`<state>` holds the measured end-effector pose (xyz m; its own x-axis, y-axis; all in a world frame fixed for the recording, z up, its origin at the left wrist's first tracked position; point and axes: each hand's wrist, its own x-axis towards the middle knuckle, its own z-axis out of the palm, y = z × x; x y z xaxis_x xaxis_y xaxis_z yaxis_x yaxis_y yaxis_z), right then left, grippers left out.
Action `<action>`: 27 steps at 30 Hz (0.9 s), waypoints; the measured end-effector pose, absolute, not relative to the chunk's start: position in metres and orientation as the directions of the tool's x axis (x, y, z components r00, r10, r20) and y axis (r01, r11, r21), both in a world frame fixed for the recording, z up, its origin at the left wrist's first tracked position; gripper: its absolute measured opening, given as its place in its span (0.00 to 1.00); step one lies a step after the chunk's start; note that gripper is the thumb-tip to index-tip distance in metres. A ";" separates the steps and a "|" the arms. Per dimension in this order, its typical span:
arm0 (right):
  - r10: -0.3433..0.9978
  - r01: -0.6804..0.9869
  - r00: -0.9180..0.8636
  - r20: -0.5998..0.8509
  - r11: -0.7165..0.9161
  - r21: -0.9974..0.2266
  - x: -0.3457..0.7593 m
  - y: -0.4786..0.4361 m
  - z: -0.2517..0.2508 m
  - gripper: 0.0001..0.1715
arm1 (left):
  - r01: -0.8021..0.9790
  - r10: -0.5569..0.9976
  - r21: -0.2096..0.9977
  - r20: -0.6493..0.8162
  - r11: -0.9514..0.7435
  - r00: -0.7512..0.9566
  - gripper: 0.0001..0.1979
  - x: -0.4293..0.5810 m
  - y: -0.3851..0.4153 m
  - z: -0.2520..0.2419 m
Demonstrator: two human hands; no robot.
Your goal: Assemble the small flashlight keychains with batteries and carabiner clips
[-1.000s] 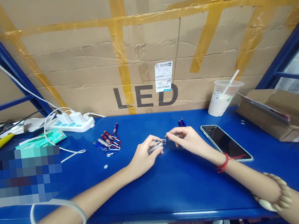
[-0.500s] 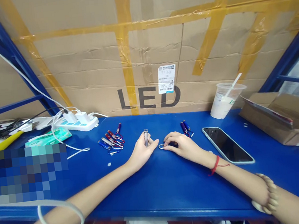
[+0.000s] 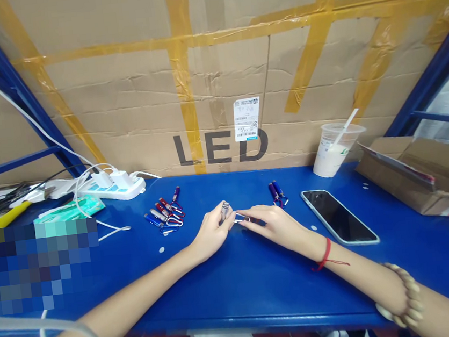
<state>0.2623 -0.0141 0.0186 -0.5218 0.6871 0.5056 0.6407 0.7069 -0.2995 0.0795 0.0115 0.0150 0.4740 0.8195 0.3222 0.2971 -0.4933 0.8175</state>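
My left hand [image 3: 211,234] is closed around a small silver keychain flashlight [image 3: 225,210], its end poking up past the fingers. Between thumb and fingers, my right hand [image 3: 276,221] pinches a silver carabiner clip [image 3: 240,220], which reaches across to the left thumb beside the flashlight. Whether the clip is joined to the flashlight I cannot tell. Several keychain flashlights [image 3: 164,210] in blue, silver, red and purple lie left of my hands with their carabiners. Two more flashlights [image 3: 275,191], one purple and one blue, lie beyond my right hand.
A phone [image 3: 339,216] lies right of my right hand, with a lidded drink cup [image 3: 330,153] and an opened cardboard box [image 3: 416,184] behind. At left are a white power strip [image 3: 123,189], cables and a green packet [image 3: 71,209]. A large carton [image 3: 136,108] walls the back.
Both hands have come together: the carabiner in my right hand now meets the left thumb and flashlight. The flashlight has tilted to the right. The view has shifted slightly.
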 end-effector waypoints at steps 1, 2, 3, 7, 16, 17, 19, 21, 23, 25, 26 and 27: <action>0.671 0.649 -0.554 0.493 0.719 -0.248 0.262 -0.015 0.019 0.16 | 0.300 0.817 0.815 0.320 -0.496 0.481 0.14 0.079 0.012 0.015; 0.657 0.659 -0.581 0.481 0.726 -0.195 0.262 -0.015 0.019 0.16 | 0.302 0.813 0.814 0.313 -0.496 0.491 0.14 0.080 0.012 0.014; 0.642 0.669 -0.605 0.471 0.730 -0.136 0.262 -0.015 0.019 0.16 | 0.301 0.808 0.815 0.304 -0.495 0.504 0.13 0.080 0.012 0.013; 0.569 0.675 -0.667 0.481 0.735 0.067 0.262 -0.014 0.015 0.16 | 0.303 0.799 0.820 0.276 -0.486 0.534 0.13 0.081 0.012 0.013; 0.513 0.681 -0.635 0.578 0.725 0.104 0.258 -0.015 0.014 0.16 | 0.391 0.777 0.716 0.335 -0.578 0.534 0.13 0.081 0.009 0.017; 0.509 0.688 -0.632 0.584 0.716 0.120 0.258 -0.015 0.014 0.16 | 0.387 0.775 0.718 0.338 -0.579 0.534 0.13 0.081 0.009 0.016; 0.502 0.699 -0.629 0.594 0.700 0.148 0.257 -0.015 0.013 0.16 | 0.375 0.775 0.726 0.341 -0.576 0.532 0.13 0.081 0.009 0.014; 0.494 0.706 -0.627 0.602 0.688 0.170 0.256 -0.015 0.012 0.16 | 0.367 0.777 0.735 0.339 -0.571 0.531 0.13 0.081 0.008 0.013; 0.487 0.709 -0.625 0.610 0.681 0.183 0.255 -0.015 0.012 0.16 | 0.367 0.777 0.738 0.332 -0.567 0.535 0.13 0.082 0.007 0.014; 0.483 0.709 -0.624 0.614 0.681 0.185 0.254 -0.015 0.012 0.17 | 0.368 0.773 0.734 0.328 -0.570 0.542 0.13 0.083 0.004 0.015; 0.483 0.708 -0.624 0.614 0.683 0.182 0.254 -0.015 0.012 0.17 | 0.367 0.772 0.734 0.328 -0.571 0.545 0.12 0.083 0.003 0.016; 0.485 0.706 -0.624 0.613 0.686 0.175 0.254 -0.015 0.012 0.17 | 0.365 0.772 0.736 0.328 -0.571 0.545 0.12 0.083 0.002 0.017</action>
